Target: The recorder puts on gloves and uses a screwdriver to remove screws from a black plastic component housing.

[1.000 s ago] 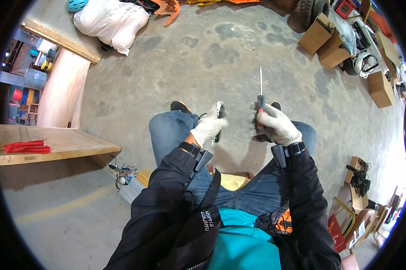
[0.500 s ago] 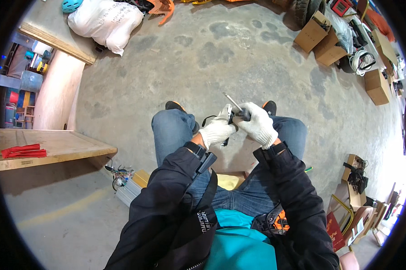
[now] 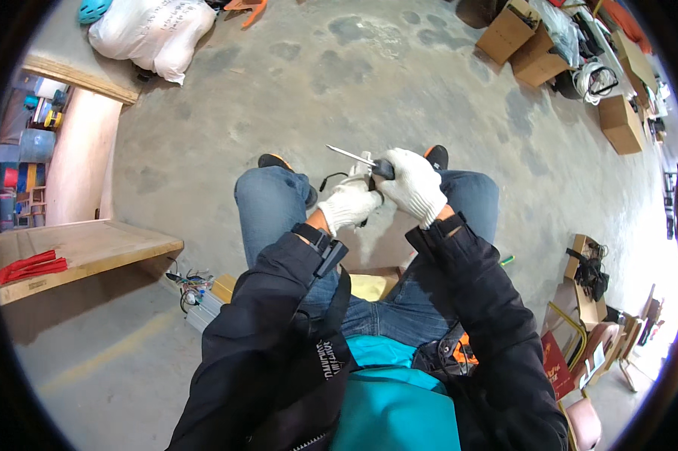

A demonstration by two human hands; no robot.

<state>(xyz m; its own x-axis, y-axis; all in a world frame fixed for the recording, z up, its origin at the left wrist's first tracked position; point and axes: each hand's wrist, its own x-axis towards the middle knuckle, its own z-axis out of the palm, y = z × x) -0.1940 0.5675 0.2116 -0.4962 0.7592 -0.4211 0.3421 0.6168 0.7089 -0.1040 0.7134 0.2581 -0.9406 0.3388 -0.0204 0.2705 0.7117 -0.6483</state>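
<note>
Both of my hands wear white knit gloves and meet above the floor between my knees. My right hand (image 3: 414, 186) is closed round the dark handle of a screwdriver (image 3: 349, 155), whose metal shaft points to the left and slightly away from me. My left hand (image 3: 351, 205) grips a small black object with a cable (image 3: 326, 181); a short dark lead curves out to its left. Fingers and glove cover most of that object, so its exact kind cannot be made out. The screwdriver's tip is in the open air, apart from the black object.
To the left is a low wooden bench (image 3: 91, 234) with a folded red cloth (image 3: 32, 267). Beside my left thigh lie a metal case (image 3: 206, 312) and tangled wires. Cardboard boxes (image 3: 508, 34) stand at the far right, a white sack (image 3: 154, 36) at the far left.
The screwdriver has swung from pointing steeply away to lying more toward the left. My left hand still grips the black object. The whole view has shifted slightly.
</note>
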